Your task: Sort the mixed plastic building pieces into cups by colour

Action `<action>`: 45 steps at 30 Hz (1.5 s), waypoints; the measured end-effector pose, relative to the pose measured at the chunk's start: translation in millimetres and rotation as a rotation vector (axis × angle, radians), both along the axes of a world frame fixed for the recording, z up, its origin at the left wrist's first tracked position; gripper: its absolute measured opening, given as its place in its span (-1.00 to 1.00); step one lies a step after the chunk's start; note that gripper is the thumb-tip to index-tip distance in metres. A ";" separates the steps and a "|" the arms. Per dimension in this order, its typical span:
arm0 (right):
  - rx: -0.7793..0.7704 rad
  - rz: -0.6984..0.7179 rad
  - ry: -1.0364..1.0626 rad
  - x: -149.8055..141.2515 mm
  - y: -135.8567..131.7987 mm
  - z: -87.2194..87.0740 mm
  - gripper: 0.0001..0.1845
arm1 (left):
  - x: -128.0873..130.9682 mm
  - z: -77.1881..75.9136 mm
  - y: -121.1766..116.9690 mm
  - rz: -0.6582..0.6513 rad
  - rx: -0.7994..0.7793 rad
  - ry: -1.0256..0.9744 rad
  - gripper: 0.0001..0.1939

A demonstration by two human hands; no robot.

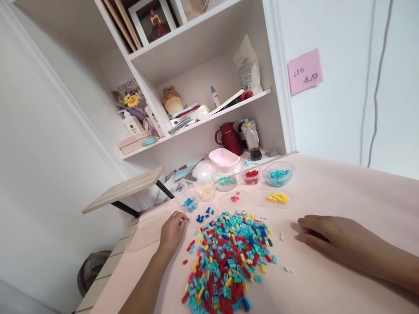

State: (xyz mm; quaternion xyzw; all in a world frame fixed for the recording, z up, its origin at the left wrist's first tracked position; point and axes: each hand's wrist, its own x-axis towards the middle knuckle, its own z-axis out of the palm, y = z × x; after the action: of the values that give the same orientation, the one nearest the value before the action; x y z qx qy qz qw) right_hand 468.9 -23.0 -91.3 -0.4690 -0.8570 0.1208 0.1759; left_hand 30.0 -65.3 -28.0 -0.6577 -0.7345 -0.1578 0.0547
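Observation:
My left hand (pixel 173 230) is closed in a pinch beside the dish of dark blue bricks (pixel 204 215). A small dark blue building brick (pixel 187 220) shows at its fingertips. A large loose pile of mixed building bricks (pixel 229 257), red, turquoise, yellow, green and blue, lies between my hands. On the right, my right hand (pixel 324 233) rests low over the table, fingers stretched out and thumb slightly apart; I see nothing in it. A white brick (pixel 282 236) lies just off its fingertips, and another white piece (pixel 289 270) is nearer to me.
Clear dishes of sorted bricks stand behind the pile, among them turquoise bricks (pixel 279 175), red bricks (pixel 251 174), yellow bricks (pixel 278 198) and green bricks (pixel 225 180). A pink bowl (pixel 224 158), red jug (pixel 230 138) and bottle (pixel 252 141) stand at the back. A small wooden shelf (pixel 124 188) juts out left.

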 end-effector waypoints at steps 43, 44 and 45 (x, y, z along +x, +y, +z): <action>0.005 -0.016 0.030 -0.5 -5.0 6.1 -0.55 | 28.5 11.0 -120.5 -0.294 0.053 0.161 -0.68; 0.002 -0.021 0.021 -0.6 -4.9 5.7 -0.55 | 28.3 10.1 -125.7 -0.290 0.050 0.155 -0.69; -0.001 -0.025 0.012 -0.6 -4.7 5.2 -0.54 | 27.8 9.1 -130.1 -0.283 0.050 0.149 -0.69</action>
State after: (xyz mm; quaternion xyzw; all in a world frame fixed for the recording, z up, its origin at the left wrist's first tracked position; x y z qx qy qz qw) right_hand 468.3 -27.7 -86.1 -0.4789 -0.8500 0.1218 0.1824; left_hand 57.8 -195.4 -18.8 -0.7630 -0.6242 -0.1327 0.1025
